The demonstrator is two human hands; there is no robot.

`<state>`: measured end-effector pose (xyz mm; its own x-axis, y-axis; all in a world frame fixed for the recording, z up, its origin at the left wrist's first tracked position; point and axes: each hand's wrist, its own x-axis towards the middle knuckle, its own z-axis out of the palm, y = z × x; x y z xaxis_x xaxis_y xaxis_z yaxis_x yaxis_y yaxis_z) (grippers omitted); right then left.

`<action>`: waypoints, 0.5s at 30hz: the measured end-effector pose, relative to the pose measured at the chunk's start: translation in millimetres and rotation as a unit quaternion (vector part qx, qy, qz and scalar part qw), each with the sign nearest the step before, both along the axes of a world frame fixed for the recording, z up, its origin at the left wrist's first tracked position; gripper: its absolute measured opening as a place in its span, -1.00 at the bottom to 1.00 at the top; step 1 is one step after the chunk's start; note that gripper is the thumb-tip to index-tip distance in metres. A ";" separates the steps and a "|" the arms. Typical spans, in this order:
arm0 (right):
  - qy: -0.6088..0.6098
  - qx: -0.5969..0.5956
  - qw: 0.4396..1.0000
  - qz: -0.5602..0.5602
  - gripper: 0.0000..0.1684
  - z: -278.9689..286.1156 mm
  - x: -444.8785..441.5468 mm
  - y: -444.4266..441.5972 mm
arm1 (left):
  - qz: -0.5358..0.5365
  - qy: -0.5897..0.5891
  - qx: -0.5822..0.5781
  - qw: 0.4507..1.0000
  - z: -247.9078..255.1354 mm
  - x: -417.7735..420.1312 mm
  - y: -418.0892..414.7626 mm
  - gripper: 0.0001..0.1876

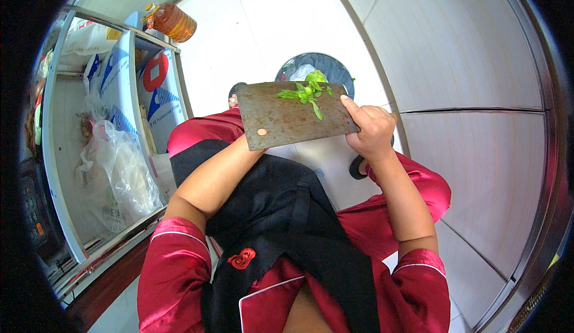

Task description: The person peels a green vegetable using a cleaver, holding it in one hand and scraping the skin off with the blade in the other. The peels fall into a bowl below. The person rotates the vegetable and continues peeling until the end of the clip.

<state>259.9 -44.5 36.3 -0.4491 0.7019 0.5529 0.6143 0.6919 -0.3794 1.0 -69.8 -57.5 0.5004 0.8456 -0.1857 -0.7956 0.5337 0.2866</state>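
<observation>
A cleaver's broad, dark blade [287, 117], with a round hole near its left corner, lies flat before me. Green leaf and stem scraps [308, 94] rest on its upper part. My right hand [372, 129] is closed round the cleaver's right end, thumb along the blade's edge; the handle is mostly hidden. The left forearm reaches under the blade, which hides my left hand, so what it holds cannot be seen. Just beyond the blade stands a round bin [343, 70] with a dark lining, holding a whitish bag [301, 72] and a light green vegetable piece [316, 76].
At left, an open cabinet [76, 243] holds clear plastic bags [128, 167] and film-covered panels [166, 104]. An oil bottle [172, 22] is at its far corner. Pale cabinet doors [471, 153] line the right side. My knees are spread above the white tiled floor [219, 55].
</observation>
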 end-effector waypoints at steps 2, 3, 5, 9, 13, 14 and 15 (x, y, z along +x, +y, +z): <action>0.001 0.004 1.000 -0.004 -0.26 -0.3 1.7 0.6 | -0.004 -0.002 -0.001 1.000 13.1 1.7 3.8 0.06; 0.002 0.006 1.000 -0.004 -0.26 -0.3 1.9 0.6 | -0.005 0.000 0.000 1.000 16.4 1.4 3.9 0.04; 0.005 0.003 1.000 0.000 -0.25 0.7 1.6 -0.5 | -0.004 0.007 -0.003 1.000 20.8 0.7 4.1 0.01; 0.007 -0.001 1.000 0.002 -0.23 1.1 2.0 -0.8 | -0.009 0.019 -0.008 1.000 24.2 -1.1 5.1 -0.05; 0.009 -0.001 1.000 0.001 -0.24 1.7 1.5 -0.9 | -0.009 0.031 -0.008 0.999 25.2 -2.4 5.1 -0.12; 0.008 -0.002 1.000 0.001 -0.24 2.9 2.2 -1.1 | -0.010 0.035 -0.008 0.999 25.5 -2.5 4.4 -0.13; 0.006 -0.002 1.000 0.000 -0.24 4.0 2.7 -1.5 | -0.010 0.038 -0.007 0.999 25.7 -2.4 5.1 -0.15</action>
